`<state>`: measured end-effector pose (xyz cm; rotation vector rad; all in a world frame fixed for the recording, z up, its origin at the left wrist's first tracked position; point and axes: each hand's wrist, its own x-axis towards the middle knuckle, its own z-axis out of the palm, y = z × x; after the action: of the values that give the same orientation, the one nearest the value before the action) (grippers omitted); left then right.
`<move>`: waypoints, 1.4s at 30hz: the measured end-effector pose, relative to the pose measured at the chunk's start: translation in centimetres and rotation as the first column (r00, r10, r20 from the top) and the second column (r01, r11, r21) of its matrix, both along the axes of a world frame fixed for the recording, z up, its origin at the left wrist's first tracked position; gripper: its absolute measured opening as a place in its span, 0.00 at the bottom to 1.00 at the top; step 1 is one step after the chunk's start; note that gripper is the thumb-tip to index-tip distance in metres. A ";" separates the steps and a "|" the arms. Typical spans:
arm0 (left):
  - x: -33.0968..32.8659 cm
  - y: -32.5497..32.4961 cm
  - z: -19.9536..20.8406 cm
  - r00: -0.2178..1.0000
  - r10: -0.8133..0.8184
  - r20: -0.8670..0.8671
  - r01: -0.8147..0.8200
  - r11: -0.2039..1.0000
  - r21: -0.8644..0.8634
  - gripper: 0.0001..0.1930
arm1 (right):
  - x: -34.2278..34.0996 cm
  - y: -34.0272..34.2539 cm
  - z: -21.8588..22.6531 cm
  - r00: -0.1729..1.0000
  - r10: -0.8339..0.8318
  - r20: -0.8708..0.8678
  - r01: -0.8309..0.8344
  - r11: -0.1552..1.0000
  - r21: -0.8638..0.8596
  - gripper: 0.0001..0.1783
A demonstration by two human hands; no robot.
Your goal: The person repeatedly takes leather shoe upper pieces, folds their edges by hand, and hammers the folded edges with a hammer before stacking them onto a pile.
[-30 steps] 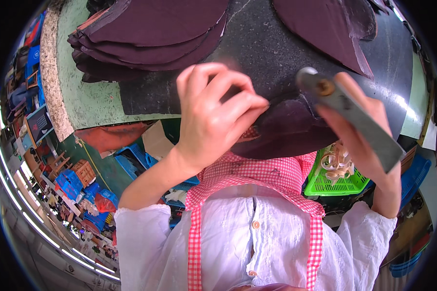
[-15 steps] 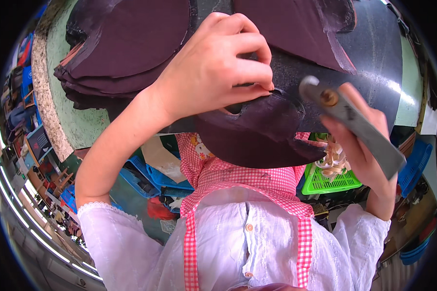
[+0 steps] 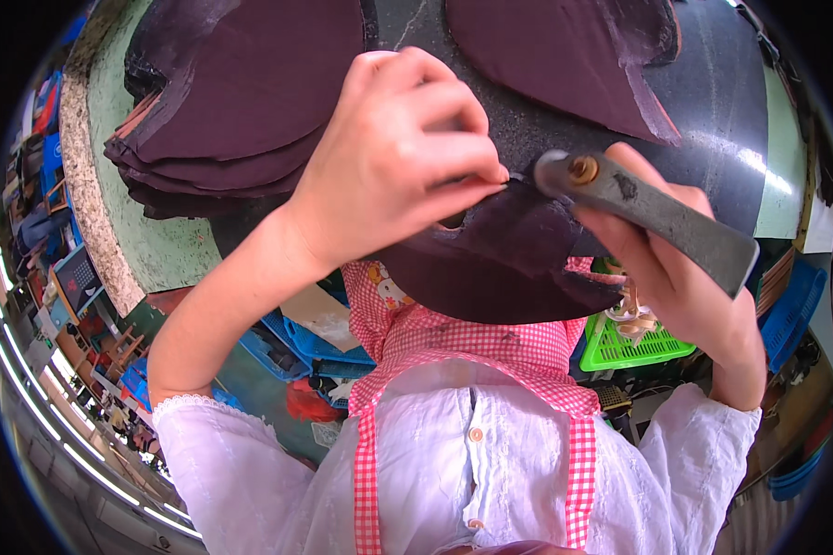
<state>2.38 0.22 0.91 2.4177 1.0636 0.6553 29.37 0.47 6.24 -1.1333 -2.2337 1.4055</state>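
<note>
A dark purple-brown leather-like piece (image 3: 491,273) lies at the near edge of the black work surface and hangs partly over it. My left hand (image 3: 403,153) is closed, thumb and forefinger pinching at the piece's upper edge. My right hand (image 3: 690,277) is wrapped round a grey metal hammer (image 3: 657,213) with a brass-coloured fitting near its rounded end. That rounded end is close to my left fingertips, over the piece's upper edge. Whether it touches the material I cannot tell. My left palm side is hidden.
A stack of similar dark pieces (image 3: 241,92) stands at the far left, and more lie at the far right (image 3: 546,55). The black surface (image 3: 713,111) rests on a green table (image 3: 176,245). Below are a bright green basket (image 3: 620,347) with pale strips and blue crates (image 3: 319,347).
The hammer and my right hand have moved left, bringing the rounded end closer to my left fingertips. My left hand has shifted slightly left and nearer to me.
</note>
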 end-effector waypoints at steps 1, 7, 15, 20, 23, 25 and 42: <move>0.2 -0.4 -0.1 1.000 -0.008 -0.021 0.010 0.995 0.094 0.09 | -0.4 0.8 0.2 0.988 0.101 0.117 -0.128 0.956 0.262 0.15; 0.0 -1.0 0.1 0.994 0.102 -0.038 -0.097 0.987 0.126 0.11 | -1.1 -0.5 0.5 0.983 0.127 0.129 -0.126 0.992 -0.021 0.09; 0.5 -1.1 0.7 0.993 0.113 -0.045 -0.117 0.990 -0.084 0.08 | -1.0 -0.9 -0.1 0.995 0.101 0.026 -0.102 0.994 0.048 0.08; 0.4 -0.2 1.2 0.993 0.076 -0.088 -0.092 0.979 -0.184 0.07 | -0.8 -1.1 0.4 0.995 0.034 0.093 -0.021 0.991 -0.133 0.07; -0.3 -0.3 0.6 0.998 0.068 -0.003 -0.068 0.991 -0.116 0.07 | -0.8 -1.2 0.1 0.998 0.036 0.057 -0.031 0.995 -0.094 0.07; -0.1 -0.6 0.5 0.997 0.072 0.001 -0.072 0.993 -0.089 0.07 | -0.6 -1.2 0.0 0.998 0.015 0.059 -0.007 0.991 -0.134 0.07; 0.1 -2.4 -0.4 0.990 0.121 -0.068 -0.097 0.953 0.287 0.10 | -2.1 -1.0 0.3 0.989 0.096 0.111 -0.102 0.993 0.056 0.12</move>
<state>2.50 -2.17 0.55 2.6648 1.2177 0.7962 27.25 -0.55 6.52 -1.1170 -2.4222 1.3312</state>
